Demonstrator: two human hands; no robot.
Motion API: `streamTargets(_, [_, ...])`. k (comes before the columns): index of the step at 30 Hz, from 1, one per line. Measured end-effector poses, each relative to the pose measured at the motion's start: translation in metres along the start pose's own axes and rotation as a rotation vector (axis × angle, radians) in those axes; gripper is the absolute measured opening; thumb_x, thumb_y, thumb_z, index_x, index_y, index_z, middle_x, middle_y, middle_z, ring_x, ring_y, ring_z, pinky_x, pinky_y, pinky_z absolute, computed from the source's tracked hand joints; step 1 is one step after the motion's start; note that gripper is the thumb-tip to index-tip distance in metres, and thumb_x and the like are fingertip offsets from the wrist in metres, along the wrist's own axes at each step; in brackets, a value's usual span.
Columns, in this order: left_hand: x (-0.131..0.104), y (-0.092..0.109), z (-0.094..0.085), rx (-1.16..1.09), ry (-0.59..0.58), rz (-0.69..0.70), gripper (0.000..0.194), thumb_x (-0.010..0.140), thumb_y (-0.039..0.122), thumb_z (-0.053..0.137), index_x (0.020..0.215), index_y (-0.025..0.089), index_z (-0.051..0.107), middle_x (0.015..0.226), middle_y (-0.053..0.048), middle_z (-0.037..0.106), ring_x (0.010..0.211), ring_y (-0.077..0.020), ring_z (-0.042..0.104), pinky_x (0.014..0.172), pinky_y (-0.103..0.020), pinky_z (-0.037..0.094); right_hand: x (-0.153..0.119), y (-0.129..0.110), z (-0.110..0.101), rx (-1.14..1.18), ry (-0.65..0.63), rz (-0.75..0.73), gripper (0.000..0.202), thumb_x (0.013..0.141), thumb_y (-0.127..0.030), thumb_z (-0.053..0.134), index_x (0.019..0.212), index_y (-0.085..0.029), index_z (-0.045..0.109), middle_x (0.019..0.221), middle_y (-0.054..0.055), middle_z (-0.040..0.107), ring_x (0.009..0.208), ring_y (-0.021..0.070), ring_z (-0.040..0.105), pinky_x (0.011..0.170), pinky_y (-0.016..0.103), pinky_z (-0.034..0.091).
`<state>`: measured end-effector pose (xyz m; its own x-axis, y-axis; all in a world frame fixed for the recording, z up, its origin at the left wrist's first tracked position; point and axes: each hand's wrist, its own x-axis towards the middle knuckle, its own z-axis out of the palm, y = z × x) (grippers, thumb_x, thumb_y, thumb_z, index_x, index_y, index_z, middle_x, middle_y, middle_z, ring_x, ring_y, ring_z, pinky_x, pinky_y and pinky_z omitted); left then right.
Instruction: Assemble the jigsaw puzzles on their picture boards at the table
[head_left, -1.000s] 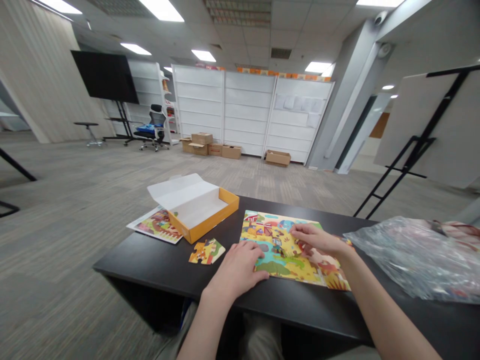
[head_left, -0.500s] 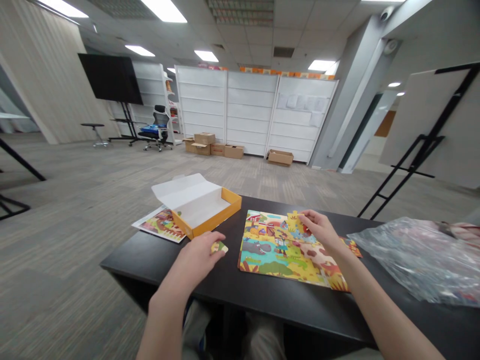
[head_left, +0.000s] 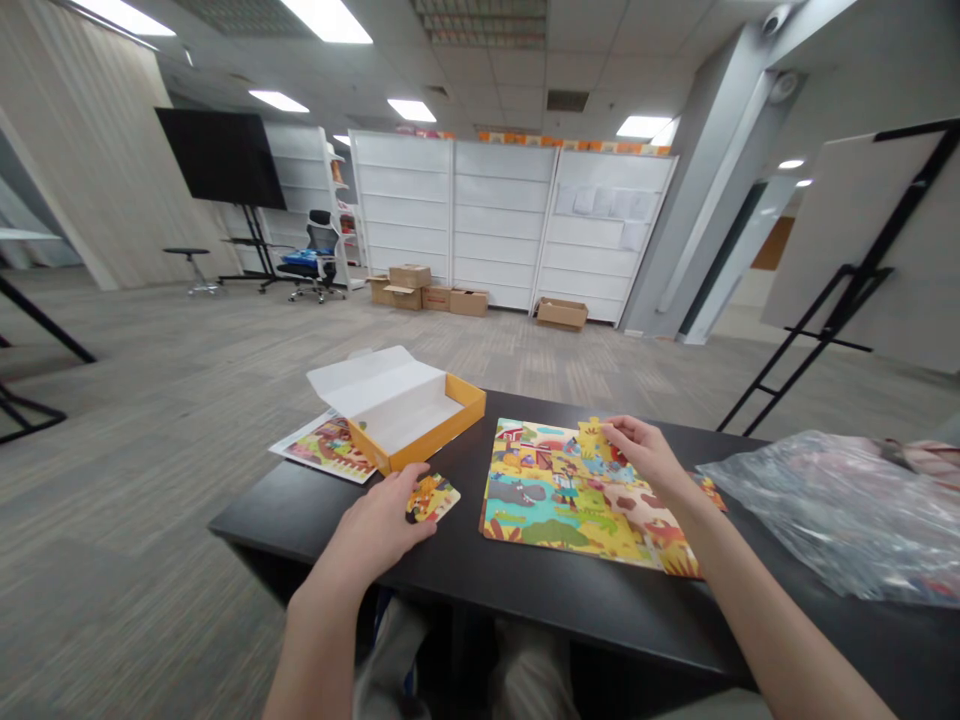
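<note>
One yellow puzzle piece [head_left: 592, 440] pinched in the right hand [head_left: 637, 450] at the far edge of the puzzle [head_left: 551, 502] on the black table [head_left: 465, 560]; loose puzzle section [head_left: 435, 498] between left hand [head_left: 373, 525] thumb and fingers, near open box [head_left: 436, 438], cannot tell whether gripped.
</note>
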<state>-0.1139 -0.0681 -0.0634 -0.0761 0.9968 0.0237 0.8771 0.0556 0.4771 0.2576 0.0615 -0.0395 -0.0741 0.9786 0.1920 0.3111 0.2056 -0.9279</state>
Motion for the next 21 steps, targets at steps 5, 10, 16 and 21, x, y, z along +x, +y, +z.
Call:
streamTargets(5, [0.002, -0.006, 0.006, -0.043, 0.025, 0.081, 0.074, 0.069, 0.030, 0.067, 0.140, 0.018, 0.048, 0.130, -0.011, 0.060, 0.120, -0.0294, 0.059, 0.101, -0.037, 0.045, 0.009, 0.005, -0.014, 0.041, 0.106, -0.022, 0.052, 0.067, -0.063, 0.075, 0.088, -0.015, 0.067, 0.063, 0.000, 0.061, 0.049, 0.0098, 0.049, 0.044, 0.022, 0.038])
streamTargets(10, [0.003, -0.005, 0.006, 0.021, 0.093, 0.071, 0.070, 0.068, 0.029, 0.063, 0.135, 0.015, 0.052, 0.125, -0.013, 0.057, 0.116, -0.0301, 0.060, 0.102, -0.038, 0.045, 0.019, 0.016, -0.045, -0.150, 0.341, -0.030, 0.048, 0.075, -0.060, 0.063, 0.089, -0.015, 0.069, 0.070, 0.007, 0.068, 0.058, 0.0165, 0.058, 0.052, 0.026, 0.044])
streamTargets(16, [0.001, 0.000, -0.002, 0.011, 0.131, 0.108, 0.057, 0.071, 0.032, 0.060, 0.126, 0.016, 0.057, 0.116, -0.010, 0.059, 0.109, -0.0281, 0.062, 0.100, -0.038, 0.047, 0.017, 0.037, -0.099, -0.889, 0.608, 0.119, 0.037, 0.090, -0.038, 0.047, 0.103, -0.016, 0.073, 0.096, 0.018, 0.075, 0.090, 0.0300, 0.069, 0.073, 0.034, 0.048])
streamTargets(21, [0.007, 0.003, 0.001, -0.060, 0.133, 0.094, 0.032, 0.070, 0.027, 0.058, 0.099, 0.018, 0.069, 0.108, -0.010, 0.063, 0.095, -0.0248, 0.065, 0.090, -0.036, 0.051, 0.016, 0.055, -0.114, -1.062, 0.430, 0.286, 0.035, 0.089, -0.035, 0.048, 0.104, -0.016, 0.073, 0.094, 0.018, 0.075, 0.089, 0.0307, 0.070, 0.069, 0.034, 0.047])
